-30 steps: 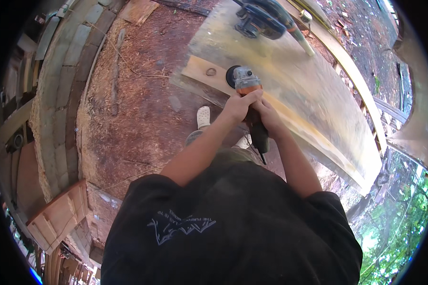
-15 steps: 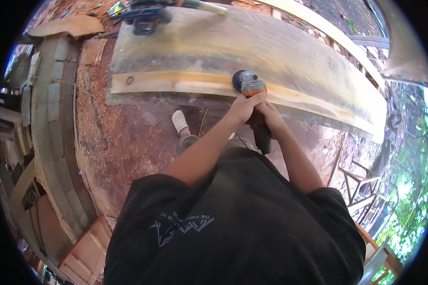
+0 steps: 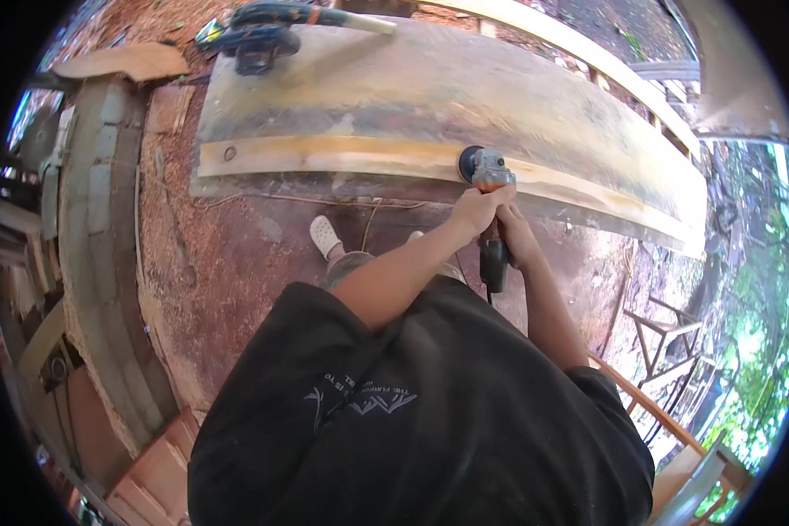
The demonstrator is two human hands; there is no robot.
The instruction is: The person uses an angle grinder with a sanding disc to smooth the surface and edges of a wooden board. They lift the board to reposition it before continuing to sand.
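An angle grinder with a grey metal head, orange collar and dark body is gripped by both of my hands. My left hand wraps round it just behind the head. Lower down, my right hand closes round the body from the right side. The grinder's round black disc rests at a long pale wooden board, a little right of the board's middle. That board lies along the near edge of a wide, dusty worktable. A dark ring-shaped mark shows near the board's left end.
A dark blue blower with a long nozzle stands at the worktable's far left. Left of me runs a low block wall. Wood chips cover the reddish floor. A wooden frame stands at the right, and a cord hangs from the grinder.
Both hands have slid the grinder to the right along the board. My body has shifted with them, and the whole view has moved slightly.
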